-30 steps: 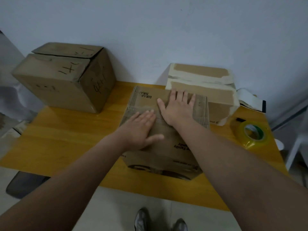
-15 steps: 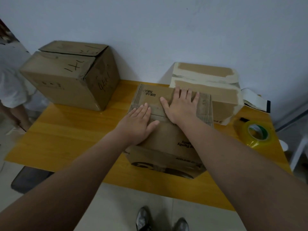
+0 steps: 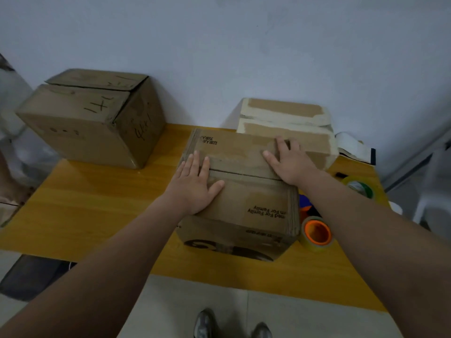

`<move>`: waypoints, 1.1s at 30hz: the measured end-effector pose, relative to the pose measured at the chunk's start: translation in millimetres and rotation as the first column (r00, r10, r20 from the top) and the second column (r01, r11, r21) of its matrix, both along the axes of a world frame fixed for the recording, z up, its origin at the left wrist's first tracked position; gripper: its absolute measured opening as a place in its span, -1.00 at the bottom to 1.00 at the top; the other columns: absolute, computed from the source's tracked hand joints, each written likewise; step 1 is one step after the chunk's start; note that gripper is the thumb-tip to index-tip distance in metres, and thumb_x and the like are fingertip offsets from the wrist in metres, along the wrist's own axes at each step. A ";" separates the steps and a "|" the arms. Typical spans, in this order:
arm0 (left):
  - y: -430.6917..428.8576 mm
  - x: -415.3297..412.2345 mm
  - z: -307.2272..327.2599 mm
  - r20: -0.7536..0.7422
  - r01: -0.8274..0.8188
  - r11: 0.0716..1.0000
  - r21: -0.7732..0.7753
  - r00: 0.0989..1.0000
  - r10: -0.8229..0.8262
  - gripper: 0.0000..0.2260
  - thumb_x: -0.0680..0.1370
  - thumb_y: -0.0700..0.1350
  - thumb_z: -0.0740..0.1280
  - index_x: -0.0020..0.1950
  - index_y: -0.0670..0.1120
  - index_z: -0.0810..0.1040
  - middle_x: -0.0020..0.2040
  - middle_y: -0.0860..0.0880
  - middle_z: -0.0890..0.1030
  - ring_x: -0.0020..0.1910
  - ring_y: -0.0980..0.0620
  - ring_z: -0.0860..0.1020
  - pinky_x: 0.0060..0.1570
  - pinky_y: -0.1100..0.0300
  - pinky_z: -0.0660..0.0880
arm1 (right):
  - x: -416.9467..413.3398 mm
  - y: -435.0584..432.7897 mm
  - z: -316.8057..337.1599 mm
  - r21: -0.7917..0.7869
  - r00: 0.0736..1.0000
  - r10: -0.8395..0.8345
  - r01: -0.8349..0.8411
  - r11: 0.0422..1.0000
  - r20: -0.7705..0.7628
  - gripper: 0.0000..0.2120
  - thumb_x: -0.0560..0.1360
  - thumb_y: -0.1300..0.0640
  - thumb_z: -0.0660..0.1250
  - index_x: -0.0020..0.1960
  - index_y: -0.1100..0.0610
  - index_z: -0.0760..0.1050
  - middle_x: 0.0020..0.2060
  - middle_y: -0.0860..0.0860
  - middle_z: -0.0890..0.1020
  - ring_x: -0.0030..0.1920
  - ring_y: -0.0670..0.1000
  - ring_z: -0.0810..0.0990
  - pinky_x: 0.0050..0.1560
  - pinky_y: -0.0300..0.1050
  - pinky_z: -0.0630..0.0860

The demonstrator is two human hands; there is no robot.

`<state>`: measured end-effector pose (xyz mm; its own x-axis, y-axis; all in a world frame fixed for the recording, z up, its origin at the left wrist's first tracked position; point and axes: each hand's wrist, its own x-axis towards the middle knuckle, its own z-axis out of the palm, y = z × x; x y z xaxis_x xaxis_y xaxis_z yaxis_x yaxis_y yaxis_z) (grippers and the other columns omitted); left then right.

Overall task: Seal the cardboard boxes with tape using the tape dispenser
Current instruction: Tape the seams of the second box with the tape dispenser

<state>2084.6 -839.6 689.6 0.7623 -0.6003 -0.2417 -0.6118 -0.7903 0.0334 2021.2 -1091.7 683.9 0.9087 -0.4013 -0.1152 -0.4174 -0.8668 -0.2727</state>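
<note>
A brown cardboard box (image 3: 253, 201) with printed text stands at the table's front middle, its top flaps closed along a visible seam. My left hand (image 3: 195, 186) lies flat on the left part of the top, fingers apart. My right hand (image 3: 290, 159) presses flat on the far right part of the top. Right of the box lies a tape dispenser with an orange-cored roll (image 3: 316, 233), partly hidden by my right forearm. A second clear tape roll (image 3: 361, 189) lies further back at the right.
The yellow wooden table (image 3: 97, 215) also carries a large brown box (image 3: 92, 118) with handwriting at back left and a box with pale tape (image 3: 285, 125) at back right against the wall. A black-and-white object (image 3: 353, 150) lies by the right edge. My shoes (image 3: 205, 323) show below.
My hands slid apart along the box top, left hand leftward, right hand rightward. The orange-cored tape roll, hidden before by my right arm, has come into view.
</note>
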 end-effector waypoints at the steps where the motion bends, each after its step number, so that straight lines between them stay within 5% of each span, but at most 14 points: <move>1: -1.6 0.1 0.2 0.003 -0.022 1.000 0.005 1.000 0.022 -0.27 0.52 0.34 -0.22 0.52 -0.10 -0.27 0.51 -0.19 -0.29 0.50 -0.08 -0.26 0.40 0.09 -0.29 | -2.7 1.7 1.0 0.066 1.000 -0.017 0.016 0.998 0.020 -0.28 0.53 -0.36 -0.09 0.54 0.02 -0.09 0.50 0.20 0.03 0.48 0.22 0.01 0.42 0.16 0.07; 9: -20.0 -0.8 4.1 -0.026 -0.181 0.980 0.080 0.983 0.184 -0.12 0.46 0.45 -0.18 0.50 -0.17 -0.31 0.51 -0.20 -0.29 0.50 -0.12 -0.26 0.43 -0.02 -0.25 | -46.3 37.4 2.5 0.028 0.995 -0.055 0.053 0.998 0.087 -0.04 0.28 -0.51 0.20 0.38 0.19 0.18 0.27 0.14 0.32 0.27 0.17 0.32 0.21 0.05 0.34; 16: -34.2 -69.9 5.1 -0.062 0.188 0.981 0.050 0.981 -0.185 -0.30 0.58 0.26 -0.20 0.50 -0.22 -0.29 0.50 -0.23 -0.29 0.49 -0.13 -0.26 0.46 0.01 -0.24 | -77.8 66.8 -2.2 -0.036 0.971 -0.231 0.233 0.972 0.064 -0.02 0.32 -0.52 0.13 0.50 0.05 -0.02 0.35 0.20 0.29 0.33 0.23 0.29 0.21 0.13 0.35; 23: -3.8 -112.0 18.2 -0.153 0.456 0.889 0.040 0.882 -0.446 -0.08 0.45 0.45 -0.13 0.50 -0.22 -0.29 0.52 -0.19 -0.28 0.50 -0.09 -0.24 0.47 0.02 -0.22 | -95.5 104.0 -1.6 -0.013 0.917 -0.394 0.396 0.918 0.065 -0.10 0.37 -0.46 0.18 0.50 0.06 0.04 0.44 0.23 0.16 0.40 0.26 0.18 0.29 0.15 0.27; 29: 29.6 -117.8 19.0 0.030 0.629 0.772 0.093 0.773 -0.634 -0.46 0.65 0.00 -0.06 0.52 -0.22 -0.18 0.54 -0.19 -0.15 0.52 -0.08 -0.11 0.46 0.08 -0.15 | -120.8 123.5 -1.0 0.072 0.883 -0.467 0.464 0.883 0.043 -0.20 0.44 -0.41 0.12 0.50 0.06 0.07 0.40 0.20 0.26 0.38 0.26 0.22 0.26 0.15 0.29; 33: 58.0 -104.1 17.5 0.071 0.678 0.734 0.032 0.731 -0.679 -0.46 0.62 -0.11 0.02 0.54 -0.16 -0.13 0.55 -0.12 -0.11 0.52 0.00 -0.09 0.42 0.18 -0.18 | -145.7 143.5 -8.5 0.093 0.857 -0.508 0.501 0.860 0.082 -0.23 0.47 -0.38 0.09 0.48 0.10 0.10 0.36 0.20 0.35 0.33 0.25 0.32 0.19 0.14 0.37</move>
